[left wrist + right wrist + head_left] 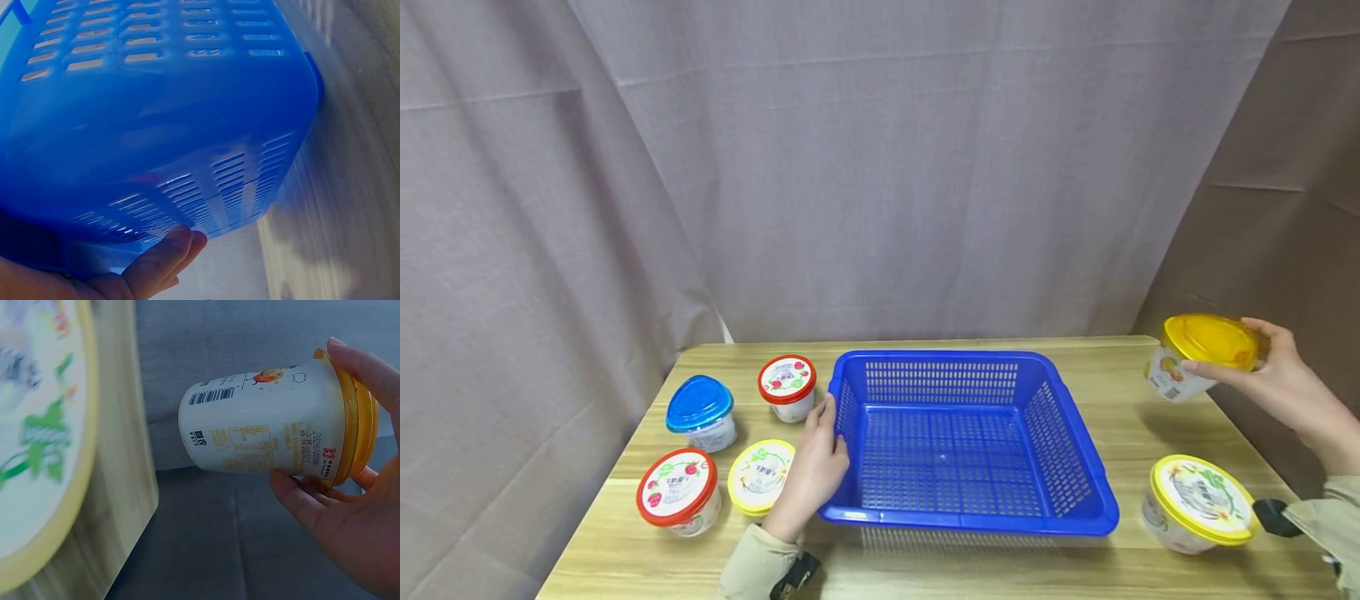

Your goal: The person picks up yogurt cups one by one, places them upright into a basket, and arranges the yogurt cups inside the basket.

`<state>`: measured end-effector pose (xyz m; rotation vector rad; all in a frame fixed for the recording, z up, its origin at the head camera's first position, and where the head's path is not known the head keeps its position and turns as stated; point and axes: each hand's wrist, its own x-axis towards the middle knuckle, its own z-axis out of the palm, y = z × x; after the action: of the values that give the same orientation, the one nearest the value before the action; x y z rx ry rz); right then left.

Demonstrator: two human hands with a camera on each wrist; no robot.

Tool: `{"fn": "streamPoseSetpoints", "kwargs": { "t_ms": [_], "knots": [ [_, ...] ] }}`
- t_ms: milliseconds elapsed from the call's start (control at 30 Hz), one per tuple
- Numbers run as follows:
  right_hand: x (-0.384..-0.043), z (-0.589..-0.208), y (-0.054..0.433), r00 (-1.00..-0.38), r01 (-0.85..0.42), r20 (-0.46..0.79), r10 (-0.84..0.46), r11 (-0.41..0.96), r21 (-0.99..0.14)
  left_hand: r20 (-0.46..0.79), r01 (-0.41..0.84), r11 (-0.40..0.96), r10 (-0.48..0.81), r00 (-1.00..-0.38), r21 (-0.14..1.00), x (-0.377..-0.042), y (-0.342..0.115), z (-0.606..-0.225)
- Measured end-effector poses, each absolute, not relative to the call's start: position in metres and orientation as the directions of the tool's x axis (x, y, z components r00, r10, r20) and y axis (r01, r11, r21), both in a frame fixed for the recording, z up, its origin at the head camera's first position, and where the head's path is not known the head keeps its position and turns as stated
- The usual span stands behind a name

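My right hand grips a white tub with an orange-yellow lid, held tilted above the table's right side. In the right wrist view the tub shows a barcode and fine print, with thumb and fingers round its lid end. My left hand holds the left rim of a blue plastic basket. Fingers lie along the basket's slotted outer wall in the left wrist view. Inside, the basket's mesh floor shows bare.
Left of the basket stand a blue-lidded tub, two red-lidded tubs, one behind and one in front, and a yellow-lidded tub. Another yellow-lidded tub stands at right. Grey curtain hangs behind the wooden table.
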<state>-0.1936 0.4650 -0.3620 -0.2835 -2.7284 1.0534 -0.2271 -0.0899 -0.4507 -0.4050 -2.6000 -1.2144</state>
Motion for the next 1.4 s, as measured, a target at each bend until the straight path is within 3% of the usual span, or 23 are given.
{"fn": "streamPoseSetpoints", "kwargs": {
  "t_ms": [700,1400],
  "knots": [
    [-0.249,-0.304,0.383,-0.987,0.013,0.097,0.128,0.669,-0.743,0.327,0.335,0.629,0.135,-0.935,0.702,-0.227,-0.091,-0.449],
    [-0.305,-0.279,0.265,-0.976,-0.212,0.193,-0.096,0.59,-0.779,0.348,0.359,0.638,0.149,-0.925,0.681,-0.227,-0.088,-0.451]
  ]
}}
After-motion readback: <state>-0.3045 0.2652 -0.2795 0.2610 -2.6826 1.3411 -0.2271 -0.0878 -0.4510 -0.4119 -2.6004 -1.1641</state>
